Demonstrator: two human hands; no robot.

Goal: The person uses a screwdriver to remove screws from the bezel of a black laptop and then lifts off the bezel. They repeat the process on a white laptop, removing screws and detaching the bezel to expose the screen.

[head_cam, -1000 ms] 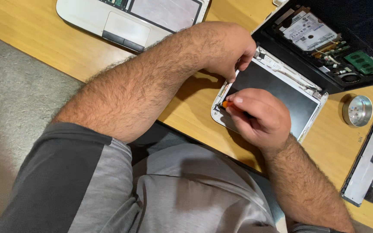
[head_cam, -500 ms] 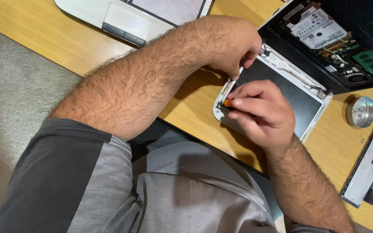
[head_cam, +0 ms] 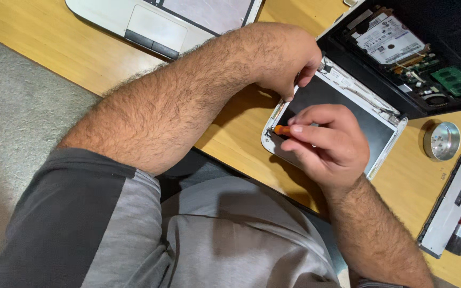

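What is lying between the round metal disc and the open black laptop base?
Only bare wooden table separates the disc from the base, head view.

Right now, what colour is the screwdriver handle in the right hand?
Orange, on the screwdriver handle held by the right hand; head view.

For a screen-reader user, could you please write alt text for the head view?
The right hand holds an orange-handled tool against the white frame of a laptop screen, which the left hand steadies on a wooden desk.

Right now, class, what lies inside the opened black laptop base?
Inside the black base show a silver drive, a green memory board and small wires. Its right part is too dark to make out. The left hand hides the corner by the white screen frame.
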